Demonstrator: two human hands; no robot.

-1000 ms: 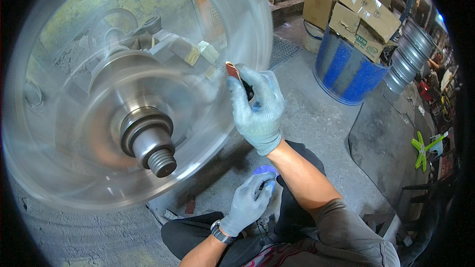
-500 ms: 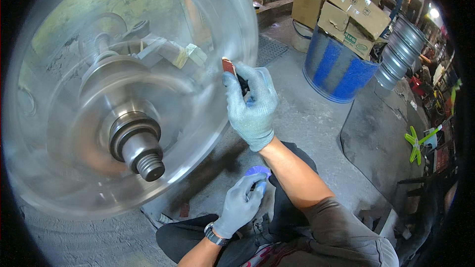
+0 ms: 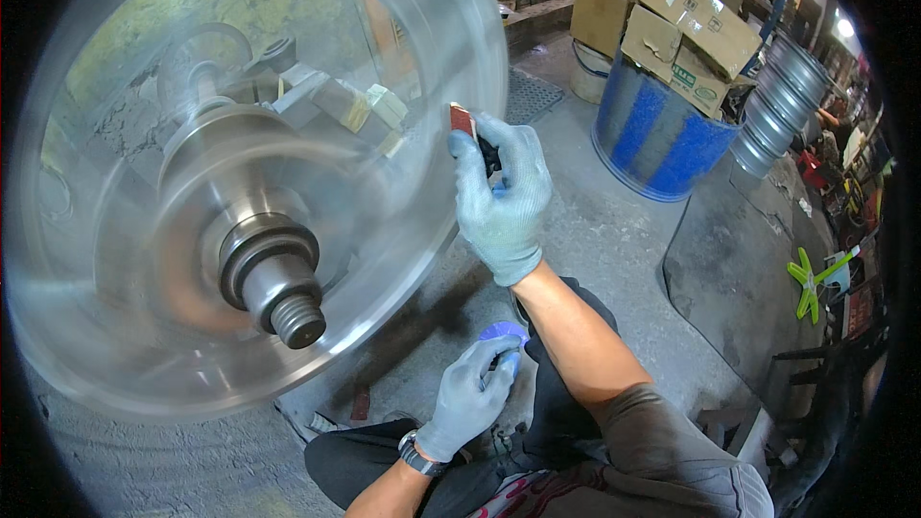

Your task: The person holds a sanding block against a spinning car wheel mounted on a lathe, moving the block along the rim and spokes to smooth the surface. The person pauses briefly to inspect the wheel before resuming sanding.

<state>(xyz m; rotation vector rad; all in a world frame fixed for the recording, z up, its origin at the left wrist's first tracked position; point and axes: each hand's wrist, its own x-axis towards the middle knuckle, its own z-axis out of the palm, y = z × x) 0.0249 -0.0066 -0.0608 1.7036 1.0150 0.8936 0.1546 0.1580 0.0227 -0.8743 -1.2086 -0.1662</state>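
"So, how is the reddish-brown strip being held?"

"It is clamped between the thumb and fingers of the raised right hand, with something dark tucked behind it."

"And which way is it pointed?"

"Its free end is directed up and slightly left, ahead of the fingertips, so its long axis is tilted steeply, away from the wrist. Its tip is set close beside the rim of the blurred wheel; whether contact is made cannot be told."

"How is the wheel placed?"

"It is found left of both hands, its open face turned toward them. From its middle, the threaded shaft is aimed down and rightward, on the side of the lower hand."

"Is that other hand kept near?"

"The two are held apart. The left hand is placed below and nearer the body, its fingers closed on a purple disc, which is partly covered by them."
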